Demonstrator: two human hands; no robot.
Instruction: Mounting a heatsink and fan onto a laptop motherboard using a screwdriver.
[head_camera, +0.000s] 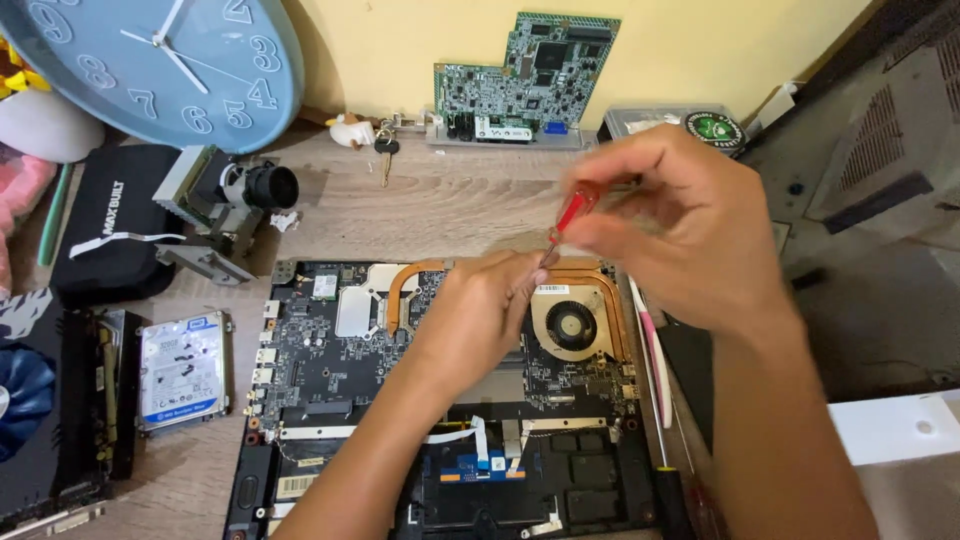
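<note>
Wooden counter (440, 205) carries an open laptop (330, 350), clock (150, 60), hard drive (182, 370). Right hand (680, 225) pinches a red screwdriver (570, 215); left hand (480, 305) curls closed, covering its tip.

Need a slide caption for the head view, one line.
Right hand turns a red-handled screwdriver on an opened laptop while left hand steadies its tip.

Red-handled screwdriver (570, 215) upright over laptop board (330, 350)

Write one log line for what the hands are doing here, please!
right hand: holds red screwdriver | left hand: steadies tip on open laptop | fan: beside tip
</note>
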